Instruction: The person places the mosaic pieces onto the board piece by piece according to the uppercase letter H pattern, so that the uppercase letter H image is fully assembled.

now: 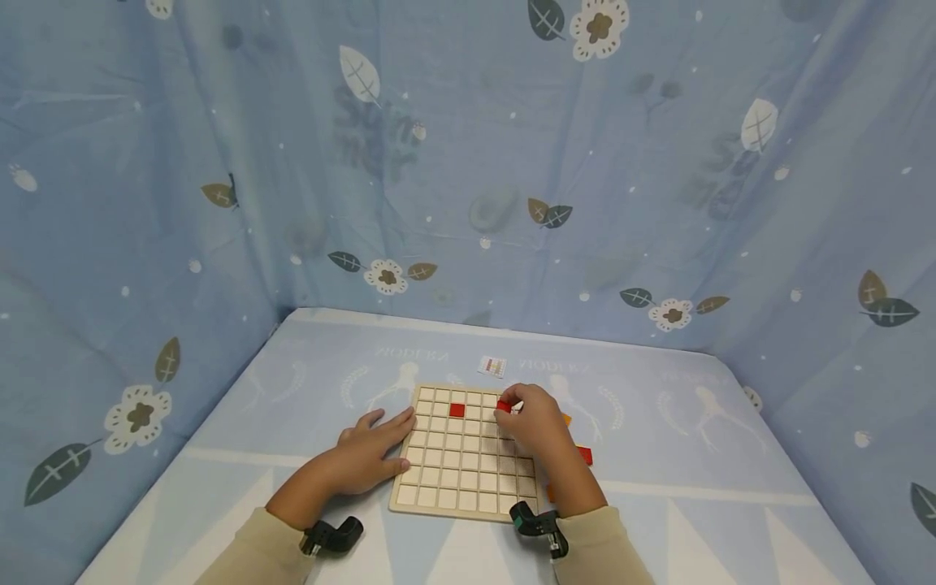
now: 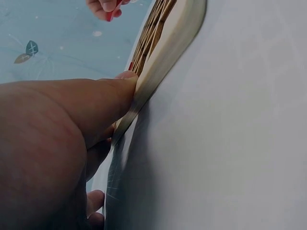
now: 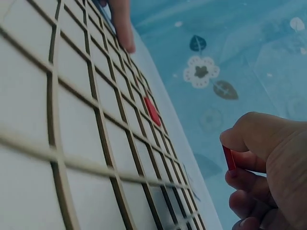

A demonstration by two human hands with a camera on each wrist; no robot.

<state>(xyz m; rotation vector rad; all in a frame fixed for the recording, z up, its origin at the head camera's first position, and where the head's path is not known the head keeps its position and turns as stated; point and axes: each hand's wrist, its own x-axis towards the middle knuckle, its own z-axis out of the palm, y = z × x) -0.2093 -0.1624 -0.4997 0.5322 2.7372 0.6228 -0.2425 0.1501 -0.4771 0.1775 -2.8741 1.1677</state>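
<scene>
A wooden grid board [image 1: 451, 513] with square cells lies flat on the table. One red square tile [image 1: 457, 410] sits in a cell near its far side. My left hand [image 1: 363, 457] rests along the board's left edge, fingers spread and thumb touching the rim. Above the far right part of the board, my right hand [image 1: 539, 418] pinches a second red tile [image 3: 229, 158] between thumb and fingers. The right wrist view shows that tile held on edge, apart from the grid.
A small printed card [image 1: 493, 366] lies beyond the board. To the right, partly behind the right forearm, are a red tile [image 1: 584, 456] and an orange tile [image 1: 566, 419]. Patterned blue curtains [image 1: 468, 162] stand around the table [image 1: 702, 520].
</scene>
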